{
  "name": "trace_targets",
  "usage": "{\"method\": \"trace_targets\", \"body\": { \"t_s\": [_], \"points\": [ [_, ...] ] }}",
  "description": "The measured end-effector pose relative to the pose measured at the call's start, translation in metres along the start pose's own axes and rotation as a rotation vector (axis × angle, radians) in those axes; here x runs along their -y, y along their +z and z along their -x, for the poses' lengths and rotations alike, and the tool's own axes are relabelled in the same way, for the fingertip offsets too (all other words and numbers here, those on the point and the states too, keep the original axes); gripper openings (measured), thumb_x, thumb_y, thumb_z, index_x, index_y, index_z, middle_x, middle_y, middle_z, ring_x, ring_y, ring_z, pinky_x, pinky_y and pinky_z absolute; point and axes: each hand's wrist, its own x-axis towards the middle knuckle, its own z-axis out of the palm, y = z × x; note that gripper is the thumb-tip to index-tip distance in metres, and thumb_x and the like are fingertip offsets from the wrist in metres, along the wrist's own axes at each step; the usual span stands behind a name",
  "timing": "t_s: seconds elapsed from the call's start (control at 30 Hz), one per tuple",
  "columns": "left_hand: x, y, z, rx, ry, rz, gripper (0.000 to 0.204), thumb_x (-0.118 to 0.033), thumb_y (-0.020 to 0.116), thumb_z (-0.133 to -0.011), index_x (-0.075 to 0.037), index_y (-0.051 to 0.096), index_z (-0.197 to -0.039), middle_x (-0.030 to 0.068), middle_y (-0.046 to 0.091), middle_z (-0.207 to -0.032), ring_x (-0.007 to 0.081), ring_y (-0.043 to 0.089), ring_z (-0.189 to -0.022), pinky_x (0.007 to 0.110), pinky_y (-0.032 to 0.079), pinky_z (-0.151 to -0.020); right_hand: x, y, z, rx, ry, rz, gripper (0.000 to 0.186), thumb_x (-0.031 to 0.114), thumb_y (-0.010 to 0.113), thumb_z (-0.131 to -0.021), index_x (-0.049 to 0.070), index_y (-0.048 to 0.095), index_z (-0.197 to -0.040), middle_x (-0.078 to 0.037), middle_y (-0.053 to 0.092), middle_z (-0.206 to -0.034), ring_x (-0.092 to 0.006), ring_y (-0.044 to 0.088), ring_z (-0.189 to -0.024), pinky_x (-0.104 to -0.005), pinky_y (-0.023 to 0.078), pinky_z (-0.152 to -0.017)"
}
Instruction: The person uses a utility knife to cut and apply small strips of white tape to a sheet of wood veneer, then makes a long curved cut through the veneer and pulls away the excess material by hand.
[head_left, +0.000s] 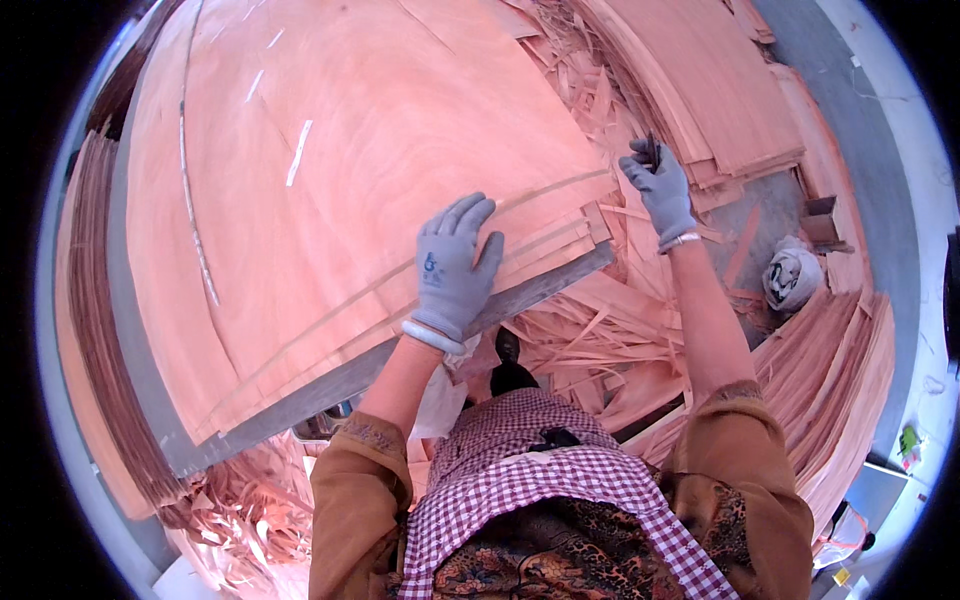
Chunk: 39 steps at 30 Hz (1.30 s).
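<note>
A large stack of thin reddish wood veneer sheets (330, 170) lies on a grey table (330, 385). My left hand (455, 268), in a grey glove, presses flat on the near edge of the top sheets, fingers spread. My right hand (660, 185), also gloved, is raised to the right of the stack and is closed around a small dark tool (652, 150), which looks like a knife or cutter. It hovers just past the stack's right corner, above the scraps.
Loose veneer strips and offcuts (590, 340) pile on the floor by the table's near right side and at the lower left (240, 490). More veneer stacks (700, 80) lie at the upper right and right (840, 370). A white bundled sack (793, 277) sits on the concrete floor.
</note>
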Motion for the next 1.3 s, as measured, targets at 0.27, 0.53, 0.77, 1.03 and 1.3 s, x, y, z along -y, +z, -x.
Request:
{"method": "trace_targets", "body": {
  "t_s": [0.27,0.53,0.77,1.03,1.3],
  "points": [
    [0.005,0.005,0.009,-0.094,-0.705,0.775,0.012,-0.006,0.060,-0.082,0.001,0.061,-0.091,0.0044,0.063,-0.078,0.0081,0.054,-0.065,0.022,0.045,-0.058,0.079,0.078,0.050,0.677,-0.199,-0.158,0.044,0.005,0.067,-0.076,0.008,0.054,-0.118,-0.005,0.058,-0.114,-0.0113,0.055,-0.095,-0.0209,0.043,-0.078],
    [0.008,-0.013,0.022,-0.041,-0.905,0.753,0.013,-0.005,0.057,-0.083,0.002,0.061,-0.094,0.0065,0.064,-0.082,0.0083,0.058,-0.070,0.020,0.047,-0.055,0.087,0.098,0.043,0.976,0.224,0.048,0.013,0.016,0.061,-0.081,0.004,0.061,-0.086,-0.002,0.061,-0.068,-0.0116,0.057,-0.060,-0.0263,0.046,-0.056],
    [0.009,-0.016,0.048,-0.218,-0.546,0.237,0.028,-0.008,0.054,-0.082,-0.003,0.057,-0.110,0.0105,0.062,-0.087,0.0194,0.059,-0.071,0.031,0.047,-0.062,0.078,0.114,0.029,1.023,0.289,0.285,0.021,0.024,0.064,-0.076,0.003,0.060,-0.076,-0.002,0.057,-0.060,-0.0097,0.051,-0.051,-0.0239,0.040,-0.048],
    [0.009,-0.003,0.053,0.232,-0.111,-0.499,0.027,-0.025,0.054,-0.077,-0.008,0.060,-0.097,0.0056,0.055,-0.099,0.0241,0.054,-0.083,0.040,0.041,-0.064,0.078,0.124,0.022,0.971,0.040,0.607,0.027,0.029,0.058,-0.070,0.003,0.064,-0.072,-0.016,0.063,-0.068,-0.0272,0.062,-0.064,-0.0367,0.049,-0.062],
    [0.014,-0.041,0.062,0.107,-0.120,-0.170,0.031,-0.024,0.055,-0.079,-0.004,0.060,-0.102,0.0093,0.056,-0.110,0.0258,0.055,-0.094,0.043,0.045,-0.073,0.085,0.064,0.021,0.522,-0.140,0.827,0.022,0.020,0.060,-0.075,0.002,0.059,-0.087,-0.020,0.061,-0.081,-0.0325,0.062,-0.077,-0.0398,0.047,-0.068]
  ]
}}
